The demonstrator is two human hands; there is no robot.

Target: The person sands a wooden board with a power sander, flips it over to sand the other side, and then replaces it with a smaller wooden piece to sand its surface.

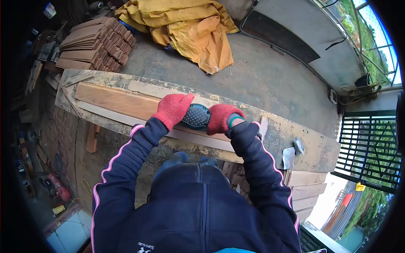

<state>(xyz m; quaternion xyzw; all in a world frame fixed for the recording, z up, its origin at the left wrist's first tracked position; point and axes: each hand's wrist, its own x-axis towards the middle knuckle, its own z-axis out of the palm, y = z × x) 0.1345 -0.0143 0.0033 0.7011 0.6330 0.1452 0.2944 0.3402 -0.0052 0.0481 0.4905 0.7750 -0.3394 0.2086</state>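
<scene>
My left hand (173,109), in a red knitted glove, is closed on the left side of a power sander (197,117), a dark teal tool with a dotted top. On its other side my right hand (220,118), gloved the same way, is wrapped round it. The sander rests over a long reddish-brown wooden plank (114,100) lying on a worn workbench (303,133). My gloves cover the tool's grips, and its underside is hidden.
Pale strips (105,113) border the plank. Crumpled sandpaper (288,157) and a grey object (298,146) lie on the bench's right. Beyond it are stacked boards (90,44) and a yellow tarp (190,29). More boards (303,190) sit below right.
</scene>
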